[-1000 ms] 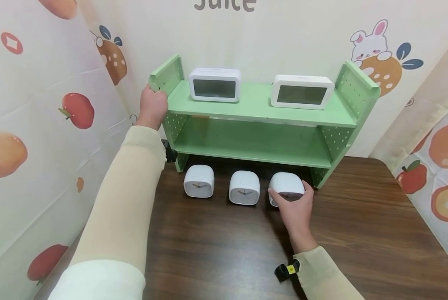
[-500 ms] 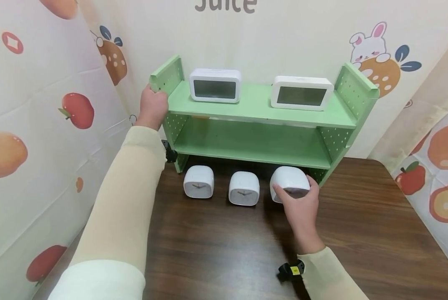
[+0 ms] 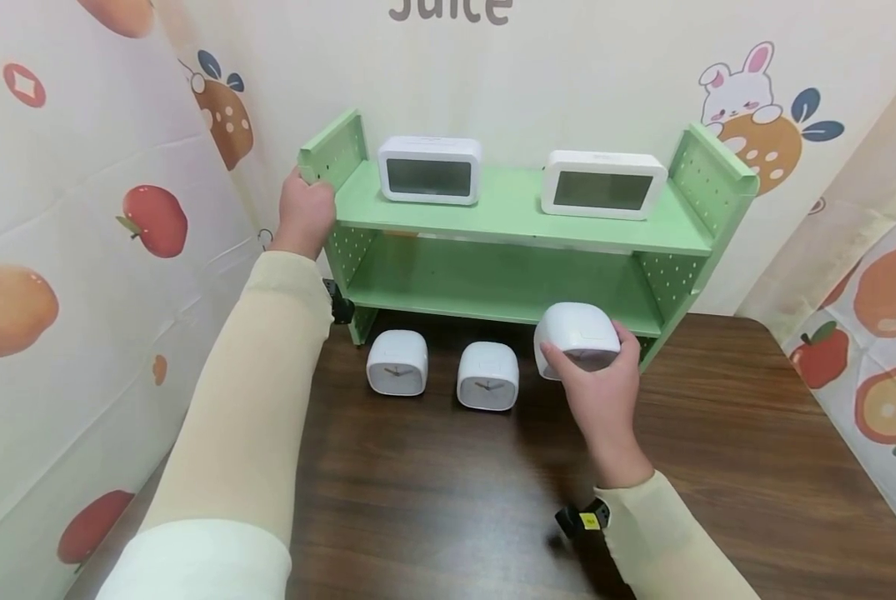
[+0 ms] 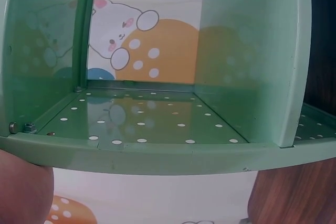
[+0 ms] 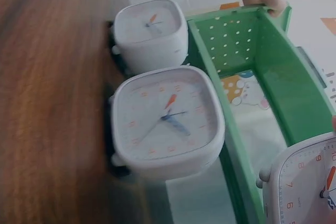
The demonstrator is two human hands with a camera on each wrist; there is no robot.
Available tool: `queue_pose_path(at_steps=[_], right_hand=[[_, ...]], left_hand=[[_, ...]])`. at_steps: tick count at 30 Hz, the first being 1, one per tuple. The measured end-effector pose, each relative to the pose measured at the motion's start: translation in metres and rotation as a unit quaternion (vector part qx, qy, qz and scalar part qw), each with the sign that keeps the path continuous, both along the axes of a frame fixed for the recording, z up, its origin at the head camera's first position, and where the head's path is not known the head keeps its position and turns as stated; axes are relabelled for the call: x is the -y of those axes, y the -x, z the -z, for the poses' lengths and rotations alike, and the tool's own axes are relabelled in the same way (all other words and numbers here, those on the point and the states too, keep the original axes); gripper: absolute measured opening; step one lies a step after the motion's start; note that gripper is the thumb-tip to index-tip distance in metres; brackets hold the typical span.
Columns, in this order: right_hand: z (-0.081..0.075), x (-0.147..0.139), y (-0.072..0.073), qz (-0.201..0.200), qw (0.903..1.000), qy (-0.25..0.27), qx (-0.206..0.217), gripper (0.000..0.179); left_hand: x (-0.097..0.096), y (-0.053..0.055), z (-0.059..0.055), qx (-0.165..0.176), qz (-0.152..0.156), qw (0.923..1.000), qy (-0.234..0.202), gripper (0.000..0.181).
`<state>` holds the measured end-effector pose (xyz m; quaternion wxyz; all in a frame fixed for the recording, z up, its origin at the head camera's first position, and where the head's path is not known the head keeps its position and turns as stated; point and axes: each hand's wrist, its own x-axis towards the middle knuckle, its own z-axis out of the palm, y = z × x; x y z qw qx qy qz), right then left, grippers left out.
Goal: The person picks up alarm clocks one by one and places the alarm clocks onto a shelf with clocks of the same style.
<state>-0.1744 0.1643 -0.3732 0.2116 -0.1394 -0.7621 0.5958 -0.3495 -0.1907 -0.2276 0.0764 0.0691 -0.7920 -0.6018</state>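
Observation:
My left hand grips the left side panel of a green two-tier shelf; part of that hand shows at the lower left of the left wrist view. My right hand holds a white rounded alarm clock between thumb and fingers, raised off the table in front of the lower tier's right part. The clock's dial shows at the right wrist view's lower right. Two matching alarm clocks stand on the table before the shelf: a middle one and a left one.
On the upper tier stand two white digital clocks, one on the left and one on the right. The shelf rests on a dark wooden table. Fruit-printed cloth hangs behind and at both sides.
The right hand has lifted the rightmost alarm clock off the table and raised it to the lower tier's front edge. The left hand keeps its grip on the shelf.

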Motion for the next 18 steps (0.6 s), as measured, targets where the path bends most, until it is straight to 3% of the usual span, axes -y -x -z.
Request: queue_pose_path(at_steps=[7,18], right_hand=[[-0.015,0.009,0.012,-0.026,0.9997,-0.002,-0.004,0.106],[-0.034,0.025,0.048,-0.112,0.9933,-0.011,0.025,0.112]], left_hand=[[0.003,0.002,0.004,0.001,-0.003,1.0000,0.008,0.054],[0.000,0.006,0.005,-0.017,-0.011,0.9996,0.020,0.054]])
